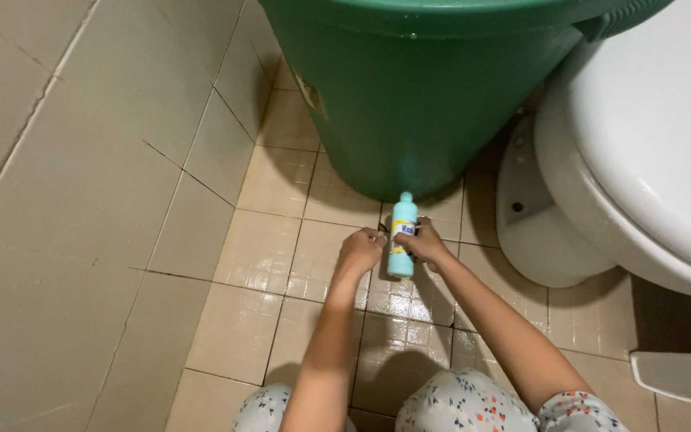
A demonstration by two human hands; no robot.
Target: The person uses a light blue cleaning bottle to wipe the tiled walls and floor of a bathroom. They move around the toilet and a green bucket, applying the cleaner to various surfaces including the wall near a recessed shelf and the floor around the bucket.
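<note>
- The floor (273, 264) is laid with small cream tiles and runs from the left wall to the right edge of the view, carrying everything here.
- A large green bin (417, 88) stands on the floor at the top, near the tiled wall (81, 176); its inside is out of view, so what it holds cannot be told.
- A white toilet (641, 136) with its lid down fills the upper right, its base just beside the bin.
- A pale plastic stand (681, 368) sits on the floor at the lower right edge.
- The person's knees, in flower-printed cloth (457, 404), show at the bottom edge.
- The right hand (425, 244) is curled round the side of the bottle, gripping it.
- The left hand (359, 250) is closed into a loose fist just left of the bottle; whether it touches the bottle cannot be told.
- The light-blue bottle (401, 236), capped and bearing a yellow label, stands upright on the floor just in front of the bin; its contents are not visible.
</note>
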